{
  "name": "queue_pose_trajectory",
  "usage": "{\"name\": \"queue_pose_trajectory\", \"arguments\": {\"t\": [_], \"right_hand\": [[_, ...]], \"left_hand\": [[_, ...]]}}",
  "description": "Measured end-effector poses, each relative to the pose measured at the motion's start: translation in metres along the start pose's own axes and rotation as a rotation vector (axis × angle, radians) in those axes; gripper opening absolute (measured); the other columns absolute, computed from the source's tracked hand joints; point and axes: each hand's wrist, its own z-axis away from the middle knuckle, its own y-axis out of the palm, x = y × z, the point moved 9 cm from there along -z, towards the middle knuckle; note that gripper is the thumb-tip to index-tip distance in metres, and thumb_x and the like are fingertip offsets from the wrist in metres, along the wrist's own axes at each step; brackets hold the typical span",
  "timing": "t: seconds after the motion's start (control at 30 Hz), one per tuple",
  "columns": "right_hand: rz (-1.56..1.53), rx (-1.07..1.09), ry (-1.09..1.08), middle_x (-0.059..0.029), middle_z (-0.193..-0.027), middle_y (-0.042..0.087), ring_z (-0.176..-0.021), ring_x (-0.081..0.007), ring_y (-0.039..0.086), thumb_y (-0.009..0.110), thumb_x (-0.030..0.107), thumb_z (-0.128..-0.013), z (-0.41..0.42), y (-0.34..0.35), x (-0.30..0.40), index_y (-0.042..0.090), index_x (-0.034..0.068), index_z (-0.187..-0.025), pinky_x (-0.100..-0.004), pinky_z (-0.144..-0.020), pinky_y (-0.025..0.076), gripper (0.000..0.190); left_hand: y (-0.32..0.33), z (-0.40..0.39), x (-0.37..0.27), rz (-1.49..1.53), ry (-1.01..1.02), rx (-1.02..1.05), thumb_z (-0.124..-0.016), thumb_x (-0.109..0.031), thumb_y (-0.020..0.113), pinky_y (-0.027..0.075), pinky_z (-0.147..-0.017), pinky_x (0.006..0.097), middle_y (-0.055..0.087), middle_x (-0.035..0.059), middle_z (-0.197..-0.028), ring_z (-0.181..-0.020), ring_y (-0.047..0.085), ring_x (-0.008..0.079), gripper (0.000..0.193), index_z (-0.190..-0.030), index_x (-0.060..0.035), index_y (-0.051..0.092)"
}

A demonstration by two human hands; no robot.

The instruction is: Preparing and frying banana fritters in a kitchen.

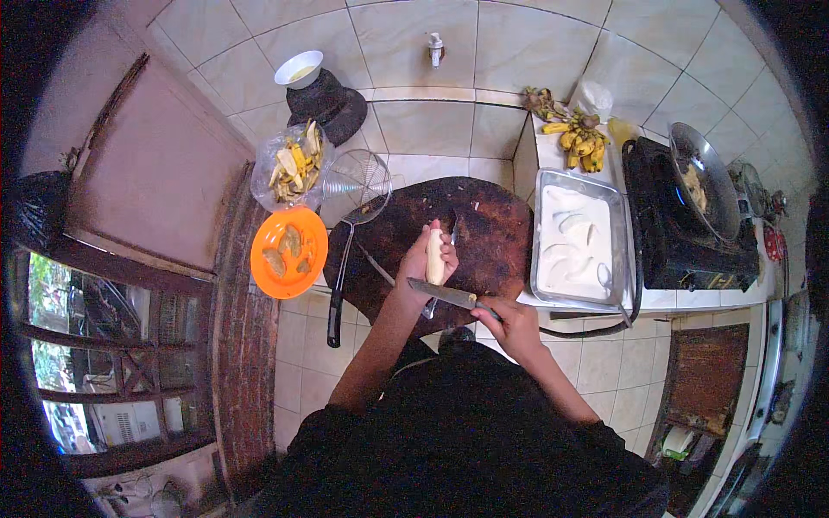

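Note:
A peeled banana (436, 258) lies along the palm of my left hand (421, 262), with the fingers curled around it. My right hand (515, 324) grips the handle of a knife (447, 292). Its blade crosses just below the banana's near end, and a small pale bit clings to the blade near the handle. Whether blade and banana touch, I cannot tell. Both hands are above a dark, round wooden chopping board (492, 226). Beneath my left hand, another thin metal utensil is partly hidden on the board.
Left of the board are a wire skimmer (355, 194), an orange plate (259, 259) with several fried pieces, and a plastic bag of banana peels (296, 165). At right stand a metal tray of white batter (534, 259), bananas (586, 147), and a wok (686, 149) on a black stove (654, 213).

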Motion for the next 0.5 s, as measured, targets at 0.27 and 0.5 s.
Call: {"name": "queue_pose_trajectory", "arguments": {"t": [0.27,0.5], "right_hand": [[-0.01,-0.034,-0.023,-0.0125,-0.075,0.063,-0.059,-0.0264,0.061,0.065,0.024,-0.074,-0.008,-0.002,0.012,0.063,0.003,-0.083,-0.0315,-0.051,0.047,0.023],[0.021,-0.039,-0.011,-0.0138,-0.07,0.061,-0.055,-0.0268,0.059,0.066,0.024,-0.073,-0.005,-0.005,0.008,0.063,0.003,-0.082,-0.0328,-0.048,0.044,0.023]], "left_hand": [[0.006,0.0,0.006,-0.007,-0.023,0.113,-0.089,-0.032,0.043,0.041,-0.059,0.0258,0.047,0.0039,-0.081,-0.067,0.043,0.0143,0.024,-0.104,-0.0153,0.051],[0.025,0.013,0.011,-0.014,-0.025,0.136,-0.09,-0.034,0.038,0.038,-0.062,0.0281,0.047,0.0036,-0.082,-0.069,0.044,0.0148,0.028,-0.105,-0.0148,0.05]]}}
